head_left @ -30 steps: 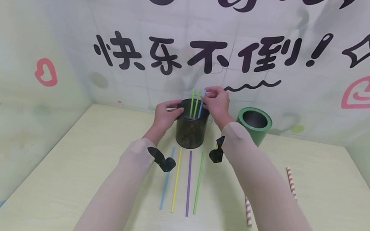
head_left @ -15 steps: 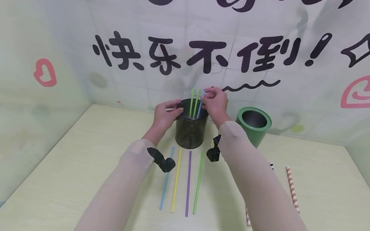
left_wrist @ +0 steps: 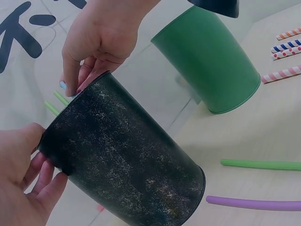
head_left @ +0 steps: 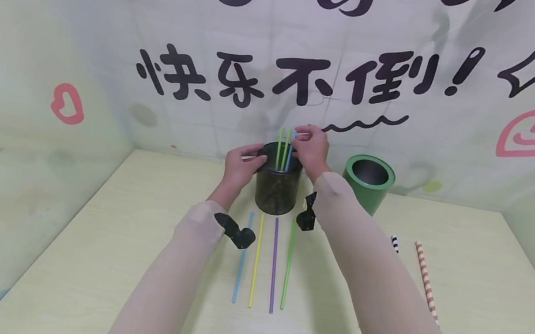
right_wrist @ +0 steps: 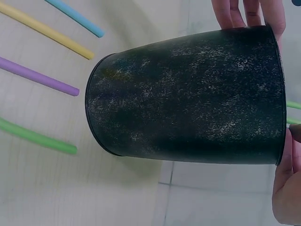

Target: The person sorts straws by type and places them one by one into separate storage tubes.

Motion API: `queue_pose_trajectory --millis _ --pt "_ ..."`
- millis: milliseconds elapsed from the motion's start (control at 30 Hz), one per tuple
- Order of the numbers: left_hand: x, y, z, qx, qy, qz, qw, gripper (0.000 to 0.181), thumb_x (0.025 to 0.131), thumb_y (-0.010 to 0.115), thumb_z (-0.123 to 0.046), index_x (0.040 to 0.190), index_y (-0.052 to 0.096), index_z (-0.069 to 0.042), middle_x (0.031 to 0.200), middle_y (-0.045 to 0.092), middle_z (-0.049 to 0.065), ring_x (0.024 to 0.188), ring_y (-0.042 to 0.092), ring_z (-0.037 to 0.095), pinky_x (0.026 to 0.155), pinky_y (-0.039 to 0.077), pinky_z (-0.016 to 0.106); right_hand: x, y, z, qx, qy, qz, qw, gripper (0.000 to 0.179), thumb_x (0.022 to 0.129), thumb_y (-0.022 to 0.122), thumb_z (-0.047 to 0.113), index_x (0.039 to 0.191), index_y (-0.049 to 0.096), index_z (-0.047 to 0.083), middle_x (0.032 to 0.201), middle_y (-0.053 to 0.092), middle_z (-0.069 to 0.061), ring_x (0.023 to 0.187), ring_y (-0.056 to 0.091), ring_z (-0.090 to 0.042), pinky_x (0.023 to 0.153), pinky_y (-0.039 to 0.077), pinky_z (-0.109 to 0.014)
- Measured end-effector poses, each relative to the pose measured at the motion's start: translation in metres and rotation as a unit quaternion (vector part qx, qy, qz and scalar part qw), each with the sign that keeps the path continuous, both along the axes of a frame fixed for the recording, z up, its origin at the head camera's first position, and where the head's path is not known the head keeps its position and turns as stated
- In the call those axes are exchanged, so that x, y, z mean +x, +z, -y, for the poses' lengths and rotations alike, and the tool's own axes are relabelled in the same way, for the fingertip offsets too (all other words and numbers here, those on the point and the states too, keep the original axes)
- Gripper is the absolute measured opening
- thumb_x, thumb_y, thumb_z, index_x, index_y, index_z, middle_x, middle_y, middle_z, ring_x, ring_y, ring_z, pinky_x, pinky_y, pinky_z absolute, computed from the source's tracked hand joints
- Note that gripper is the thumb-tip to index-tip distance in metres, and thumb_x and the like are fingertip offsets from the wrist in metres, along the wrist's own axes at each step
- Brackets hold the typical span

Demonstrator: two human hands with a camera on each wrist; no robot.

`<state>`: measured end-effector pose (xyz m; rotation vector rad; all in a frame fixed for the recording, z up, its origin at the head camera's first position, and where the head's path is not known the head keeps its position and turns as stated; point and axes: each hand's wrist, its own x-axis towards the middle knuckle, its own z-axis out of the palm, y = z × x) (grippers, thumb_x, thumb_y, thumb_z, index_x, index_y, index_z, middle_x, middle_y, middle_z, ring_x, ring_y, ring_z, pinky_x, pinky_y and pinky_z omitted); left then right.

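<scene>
A dark speckled cup (head_left: 276, 193) stands upright at the back of the table. My left hand (head_left: 239, 169) holds its left rim, thumb and fingers on either side of the wall. At the right rim my right hand (head_left: 312, 149) pinches the upper end of a blue straw (head_left: 288, 162), whose lower part is inside the cup. Two green straws (head_left: 278, 148) stand in the cup beside it. The left wrist view shows the blue straw's tip (left_wrist: 63, 85) poking out from the right hand's fingertips. The cup wall (right_wrist: 188, 99) hides the straws' lower ends.
A green cup (head_left: 367, 194) stands right of the dark one. In front lie blue (head_left: 240, 268), yellow (head_left: 254, 270), purple (head_left: 273, 273) and green (head_left: 287, 275) straws. Several patterned straws, including an orange-striped straw (head_left: 425, 279), lie at right, partly behind the right arm.
My right forearm has shifted slightly left and now covers the pink-striped straw, while a dark-striped straw's end shows beyond it. Both hands keep their hold on the cup and blue straw.
</scene>
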<state>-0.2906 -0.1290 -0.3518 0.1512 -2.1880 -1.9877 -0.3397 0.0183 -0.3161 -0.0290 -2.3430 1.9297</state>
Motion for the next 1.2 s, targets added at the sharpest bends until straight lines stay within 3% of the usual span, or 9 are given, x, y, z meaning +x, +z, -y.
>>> queue_pose_trajectory --millis 233,667,933,1200 --pt "0.0 0.0 0.001 0.006 -0.008 0.004 0.9999 0.035 0.086 0.062 -0.005 0.12 0.059 -0.001 0.112 0.054 0.017 0.103 0.058 0.026 0.08 0.053 0.029 0.003 0.003 -0.004 -0.019 0.017 0.003 0.9997 0.03 0.083 0.06 -0.002 0.113 0.061 0.0 0.096 0.062 -0.017 0.086 0.062 -0.028 0.062 0.056 -0.028" --pt "0.001 0.002 0.001 0.006 -0.019 0.008 0.9998 0.036 0.086 0.062 -0.007 0.121 0.058 -0.002 0.116 0.053 0.019 0.104 0.057 0.027 0.084 0.051 0.031 0.021 0.013 -0.021 -0.047 0.049 0.028 0.9973 0.028 0.084 0.06 0.001 0.112 0.06 -0.003 0.098 0.057 -0.014 0.089 0.057 -0.022 0.068 0.056 -0.034" --pt "0.0 -0.001 0.002 0.001 -0.008 0.006 1.0 0.035 0.086 0.062 -0.006 0.12 0.059 -0.001 0.113 0.054 0.017 0.102 0.058 0.026 0.081 0.052 0.028 0.037 -0.001 -0.032 -0.04 0.088 0.022 0.9951 0.03 0.086 0.061 0.004 0.114 0.058 -0.005 0.097 0.058 -0.015 0.09 0.057 -0.024 0.071 0.056 -0.038" --pt "0.0 -0.001 0.0 0.005 -0.008 0.004 0.9999 0.035 0.085 0.062 -0.005 0.12 0.059 -0.001 0.112 0.053 0.017 0.102 0.058 0.026 0.08 0.052 0.026 0.052 -0.024 -0.04 -0.077 0.053 0.019 0.9954 0.029 0.085 0.061 0.002 0.113 0.058 -0.006 0.085 0.057 -0.008 0.084 0.057 -0.026 0.065 0.057 -0.036"
